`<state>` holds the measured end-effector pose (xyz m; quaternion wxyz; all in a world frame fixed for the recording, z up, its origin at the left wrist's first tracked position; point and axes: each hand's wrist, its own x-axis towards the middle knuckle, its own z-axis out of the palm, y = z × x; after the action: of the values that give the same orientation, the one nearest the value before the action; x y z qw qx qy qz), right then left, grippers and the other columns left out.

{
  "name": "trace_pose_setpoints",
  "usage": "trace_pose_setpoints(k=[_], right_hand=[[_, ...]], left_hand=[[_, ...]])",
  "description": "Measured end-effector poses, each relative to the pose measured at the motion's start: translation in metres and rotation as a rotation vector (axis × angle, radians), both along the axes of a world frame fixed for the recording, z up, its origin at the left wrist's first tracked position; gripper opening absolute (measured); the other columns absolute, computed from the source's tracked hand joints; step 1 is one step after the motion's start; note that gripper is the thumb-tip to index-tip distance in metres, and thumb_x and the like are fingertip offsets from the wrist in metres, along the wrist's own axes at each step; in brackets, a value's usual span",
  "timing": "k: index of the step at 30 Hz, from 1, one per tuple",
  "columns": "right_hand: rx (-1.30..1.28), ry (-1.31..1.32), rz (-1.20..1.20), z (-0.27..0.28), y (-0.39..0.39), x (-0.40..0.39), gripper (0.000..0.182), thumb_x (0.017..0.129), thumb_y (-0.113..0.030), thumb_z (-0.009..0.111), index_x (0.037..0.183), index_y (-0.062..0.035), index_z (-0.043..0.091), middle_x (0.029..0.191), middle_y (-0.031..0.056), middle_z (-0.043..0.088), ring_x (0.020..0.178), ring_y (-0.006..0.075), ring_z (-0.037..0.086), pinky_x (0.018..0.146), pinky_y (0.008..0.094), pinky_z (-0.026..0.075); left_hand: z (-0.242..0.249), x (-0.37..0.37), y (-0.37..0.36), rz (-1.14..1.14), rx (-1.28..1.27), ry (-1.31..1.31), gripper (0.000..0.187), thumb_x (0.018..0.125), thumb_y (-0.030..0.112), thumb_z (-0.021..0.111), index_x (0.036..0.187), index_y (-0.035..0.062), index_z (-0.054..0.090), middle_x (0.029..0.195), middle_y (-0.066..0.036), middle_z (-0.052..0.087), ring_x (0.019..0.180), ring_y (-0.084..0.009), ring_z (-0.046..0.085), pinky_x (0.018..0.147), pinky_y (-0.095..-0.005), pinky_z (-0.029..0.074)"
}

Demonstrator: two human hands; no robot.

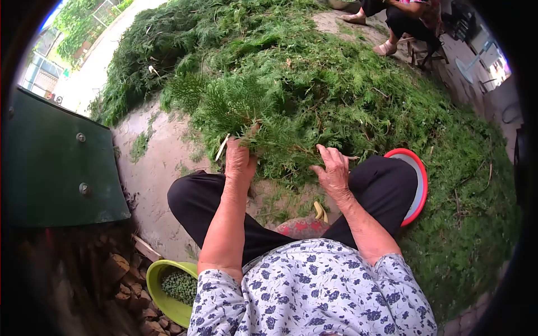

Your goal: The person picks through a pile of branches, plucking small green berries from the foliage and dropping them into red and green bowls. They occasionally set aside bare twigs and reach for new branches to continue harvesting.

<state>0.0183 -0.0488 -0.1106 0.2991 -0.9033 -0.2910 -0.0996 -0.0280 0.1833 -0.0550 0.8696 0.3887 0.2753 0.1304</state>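
My left hand (241, 155) is closed around the stem of a leafy evergreen branch (227, 101), its flat green sprays fanning out above the fist. A pale stripped stick (222, 147) pokes out beside that hand. To the right, my right hand (334, 172) has curled fingers at a thin twig of evergreen (302, 149), with thumb and forefinger a little apart. A woody end shows on the far side of this hand. Both hands are above my lap, in front of a large heap of cut evergreen branches (358, 84).
A yellow-green bucket (154, 274) holding small green cones or berries stands at lower left, near broken wood pieces (120, 271). A red-rimmed basin (421, 187) is by my right knee. A dark green panel (61, 162) stands left. Another person (412, 19) sits at upper right.
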Motion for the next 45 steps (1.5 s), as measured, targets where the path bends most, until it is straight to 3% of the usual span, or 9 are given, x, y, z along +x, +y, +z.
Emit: trace_pose_setpoints(k=[3, 5, 13, 17, 19, 22, 29, 39, 45], right_hand=[[-0.027, -0.008, 0.011, 0.008, 0.014, -0.002, 0.071, 0.064, -0.026, 0.074, 0.125, -0.0079, 0.042, 0.108, 0.0142, 0.049, 0.096, 0.0313, 0.051, 0.086, 0.0391, 0.038], [0.183, 0.148, 0.048, 0.009, 0.031, -0.003, 0.075, 0.062, -0.030, 0.075, 0.125, -0.0069, 0.042, 0.111, 0.0160, 0.048, 0.099, 0.0335, 0.049, 0.086, 0.0401, 0.039], [0.576, 0.682, 0.286, -0.048, 0.047, 0.029, 0.013, 0.077, -0.006, 0.056, 0.090, -0.0050, 0.058, 0.076, 0.0017, 0.059, 0.064, 0.0184, 0.056, 0.061, 0.0300, 0.046], [1.116, 1.352, 0.035, -0.012, 0.037, 0.012, 0.020, 0.088, -0.013, 0.046, 0.106, -0.0072, 0.051, 0.093, 0.0028, 0.056, 0.089, 0.0137, 0.051, 0.076, 0.0289, 0.043], [0.866, 0.803, 0.331, -0.115, 0.019, 0.036, 0.028, 0.090, -0.022, 0.045, 0.114, -0.0082, 0.046, 0.102, 0.0051, 0.054, 0.100, 0.0142, 0.047, 0.085, 0.0302, 0.040], [1.518, 1.674, 0.482, -0.108, -0.004, 0.061, 0.031, 0.088, -0.018, 0.048, 0.115, -0.0045, 0.047, 0.108, 0.0088, 0.056, 0.096, 0.0190, 0.054, 0.083, 0.0327, 0.046], [1.302, 1.350, 0.075, -0.060, 0.003, 0.069, 0.020, 0.083, -0.014, 0.059, 0.102, -0.0092, 0.054, 0.094, 0.0037, 0.059, 0.082, 0.0181, 0.058, 0.071, 0.0361, 0.051], [1.368, 1.279, -0.046, -0.008, 0.000, 0.078, 0.016, 0.080, -0.012, 0.064, 0.092, -0.0088, 0.054, 0.083, 0.0025, 0.052, 0.074, 0.0185, 0.054, 0.063, 0.0374, 0.052], [1.490, 1.142, -0.114, 0.001, -0.016, 0.107, 0.020, 0.079, -0.014, 0.064, 0.097, -0.0107, 0.055, 0.087, 0.0039, 0.059, 0.077, 0.0207, 0.059, 0.069, 0.0415, 0.053]], left_hand=[[-0.015, -0.003, -0.014, 0.188, -0.266, -0.171, 0.021, 0.078, 0.013, 0.064, 0.097, 0.0123, 0.055, 0.098, -0.002, 0.059, 0.084, -0.0142, 0.053, 0.060, -0.0332, 0.041], [0.009, -0.002, -0.036, 0.093, 0.050, -0.048, 0.013, 0.079, 0.004, 0.061, 0.090, 0.0098, 0.058, 0.085, 0.001, 0.059, 0.068, -0.0087, 0.049, 0.050, -0.0223, 0.037], [0.008, 0.007, -0.107, 0.039, 0.289, -0.080, 0.016, 0.077, 0.010, 0.066, 0.090, 0.0067, 0.057, 0.077, 0.003, 0.057, 0.062, -0.0051, 0.046, 0.048, -0.0214, 0.035], [-0.010, 0.015, -0.125, -0.073, 0.477, -0.049, 0.020, 0.078, 0.011, 0.065, 0.094, 0.0044, 0.057, 0.078, 0.002, 0.057, 0.067, -0.0047, 0.046, 0.053, -0.0217, 0.039], [-0.004, 0.011, -0.135, -0.006, 0.606, -0.153, 0.023, 0.079, 0.012, 0.064, 0.098, 0.0006, 0.057, 0.080, -0.001, 0.059, 0.072, -0.0056, 0.048, 0.061, -0.0220, 0.041], [0.002, -0.006, -0.133, -0.106, 0.614, -0.114, 0.022, 0.081, 0.011, 0.062, 0.098, -0.0025, 0.059, 0.085, -0.004, 0.061, 0.076, -0.0071, 0.050, 0.067, -0.0218, 0.042], [-0.014, -0.045, -0.098, -0.337, 0.694, -0.020, 0.018, 0.083, 0.012, 0.060, 0.093, -0.0027, 0.062, 0.069, 0.001, 0.056, 0.063, -0.0050, 0.047, 0.057, -0.0202, 0.040], [-0.038, -0.071, -0.033, 0.072, -0.289, 0.171, 0.023, 0.085, 0.025, 0.059, 0.094, 0.0036, 0.058, 0.069, -0.001, 0.052, 0.049, -0.0081, 0.043, 0.039, -0.0182, 0.032], [-0.029, -0.069, -0.028, 0.123, -0.386, 0.081, 0.027, 0.087, 0.026, 0.056, 0.097, 0.0017, 0.054, 0.080, -0.007, 0.057, 0.062, -0.0148, 0.053, 0.049, -0.0223, 0.044]])
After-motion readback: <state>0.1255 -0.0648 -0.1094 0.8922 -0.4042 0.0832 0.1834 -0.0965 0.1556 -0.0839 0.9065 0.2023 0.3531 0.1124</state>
